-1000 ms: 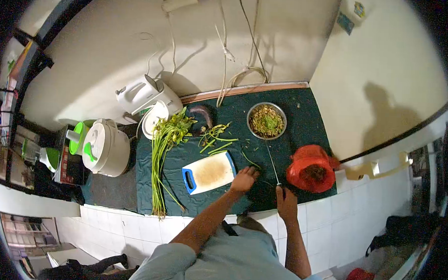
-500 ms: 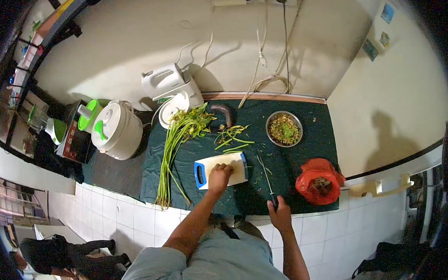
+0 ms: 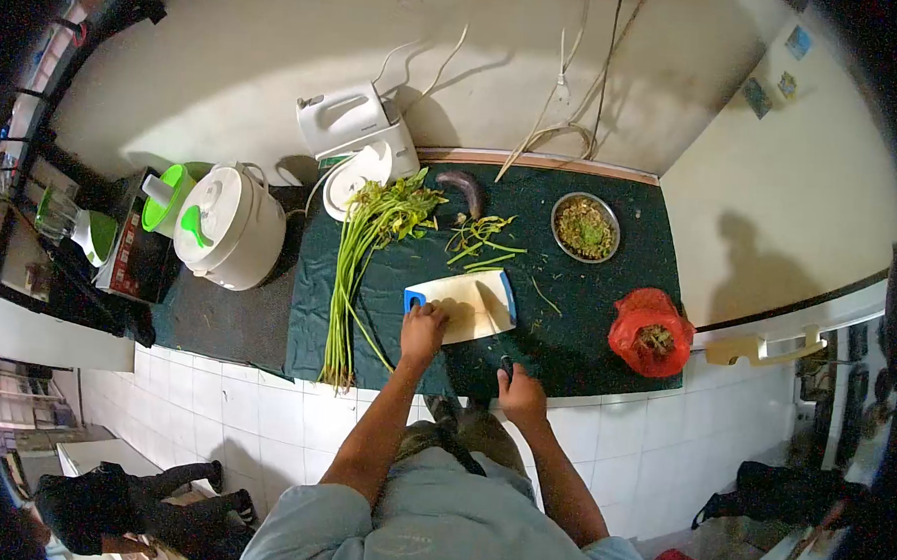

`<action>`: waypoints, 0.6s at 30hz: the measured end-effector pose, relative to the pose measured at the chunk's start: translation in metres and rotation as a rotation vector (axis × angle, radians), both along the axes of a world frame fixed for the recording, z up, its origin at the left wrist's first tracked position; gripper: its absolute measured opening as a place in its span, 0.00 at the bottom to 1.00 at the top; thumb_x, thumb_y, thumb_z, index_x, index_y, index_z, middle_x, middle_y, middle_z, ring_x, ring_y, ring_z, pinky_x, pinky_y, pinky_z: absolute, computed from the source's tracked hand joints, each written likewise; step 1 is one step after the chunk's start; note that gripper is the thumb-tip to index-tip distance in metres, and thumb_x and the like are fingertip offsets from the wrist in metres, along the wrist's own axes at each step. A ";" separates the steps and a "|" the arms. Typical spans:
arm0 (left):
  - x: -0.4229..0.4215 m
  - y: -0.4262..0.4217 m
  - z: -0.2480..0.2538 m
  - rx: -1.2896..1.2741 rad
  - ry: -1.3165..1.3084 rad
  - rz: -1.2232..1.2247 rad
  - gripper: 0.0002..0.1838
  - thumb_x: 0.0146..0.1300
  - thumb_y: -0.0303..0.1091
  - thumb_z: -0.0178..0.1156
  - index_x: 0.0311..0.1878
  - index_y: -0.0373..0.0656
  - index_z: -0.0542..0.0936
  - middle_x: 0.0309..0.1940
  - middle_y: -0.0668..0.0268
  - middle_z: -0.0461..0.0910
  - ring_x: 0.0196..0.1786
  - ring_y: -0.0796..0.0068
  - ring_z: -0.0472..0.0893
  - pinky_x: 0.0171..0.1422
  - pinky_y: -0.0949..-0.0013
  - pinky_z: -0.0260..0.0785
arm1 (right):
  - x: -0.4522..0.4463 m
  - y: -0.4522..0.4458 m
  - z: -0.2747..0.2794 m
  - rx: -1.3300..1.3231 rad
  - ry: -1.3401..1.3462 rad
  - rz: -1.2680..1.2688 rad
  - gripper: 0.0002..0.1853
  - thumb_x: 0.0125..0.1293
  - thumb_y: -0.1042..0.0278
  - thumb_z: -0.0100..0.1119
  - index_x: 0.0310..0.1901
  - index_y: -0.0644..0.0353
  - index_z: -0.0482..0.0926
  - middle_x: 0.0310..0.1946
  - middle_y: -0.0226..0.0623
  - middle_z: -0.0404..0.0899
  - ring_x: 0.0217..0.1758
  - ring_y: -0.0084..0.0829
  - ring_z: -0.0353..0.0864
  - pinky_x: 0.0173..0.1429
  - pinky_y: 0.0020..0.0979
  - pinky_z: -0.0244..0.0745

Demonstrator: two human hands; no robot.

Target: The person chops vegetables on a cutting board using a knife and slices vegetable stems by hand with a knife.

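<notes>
A white cutting board with blue ends lies at an angle on the dark green cloth. My left hand is closed on its handle end. My right hand, by the table's front edge, is wrapped round the black handle of a knife; its blade is hard to make out. Behind the board lie cut green stalks and some leafy trimmings. Left of it is a bunch of long-stemmed leafy greens. A dark purple eggplant rests farther back.
A metal bowl of chopped greens stands back right, a red plastic bag front right. To the left are a white rice cooker, a hand mixer and a blender. Another person is at lower left.
My left hand has moved from the middle of the board to its handle end, and the board has turned slightly. My right hand has brought the knife left, closer to the board.
</notes>
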State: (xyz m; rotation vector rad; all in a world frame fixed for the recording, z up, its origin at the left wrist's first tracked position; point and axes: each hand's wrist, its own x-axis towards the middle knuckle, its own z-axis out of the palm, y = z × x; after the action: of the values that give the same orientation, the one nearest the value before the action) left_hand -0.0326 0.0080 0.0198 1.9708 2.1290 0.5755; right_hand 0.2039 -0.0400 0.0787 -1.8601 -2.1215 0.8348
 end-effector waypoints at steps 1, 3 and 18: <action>0.001 0.000 0.001 -0.003 -0.007 0.000 0.06 0.57 0.34 0.59 0.37 0.47 0.82 0.39 0.62 0.79 0.44 0.56 0.76 0.49 0.56 0.69 | -0.003 -0.002 -0.002 -0.003 -0.007 0.000 0.21 0.69 0.53 0.47 0.42 0.69 0.74 0.25 0.55 0.79 0.30 0.58 0.79 0.36 0.54 0.74; 0.004 0.002 0.000 0.062 -0.149 -0.016 0.07 0.56 0.34 0.60 0.38 0.47 0.83 0.40 0.61 0.79 0.45 0.55 0.76 0.50 0.56 0.69 | -0.010 -0.006 -0.004 0.018 -0.033 -0.011 0.22 0.70 0.53 0.46 0.43 0.69 0.74 0.27 0.56 0.79 0.31 0.59 0.79 0.37 0.54 0.74; 0.014 0.005 -0.033 0.222 -0.091 -0.228 0.13 0.56 0.31 0.55 0.44 0.49 0.84 0.44 0.63 0.76 0.49 0.60 0.74 0.54 0.60 0.68 | -0.050 -0.016 -0.042 -0.024 -0.011 -0.146 0.18 0.71 0.57 0.45 0.41 0.68 0.69 0.25 0.60 0.77 0.31 0.62 0.78 0.34 0.55 0.73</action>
State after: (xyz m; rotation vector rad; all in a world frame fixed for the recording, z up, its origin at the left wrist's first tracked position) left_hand -0.0188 0.0132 -0.0137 2.2160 1.8222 0.8719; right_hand 0.1539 -0.0563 0.0367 -2.0072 -1.9616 0.8225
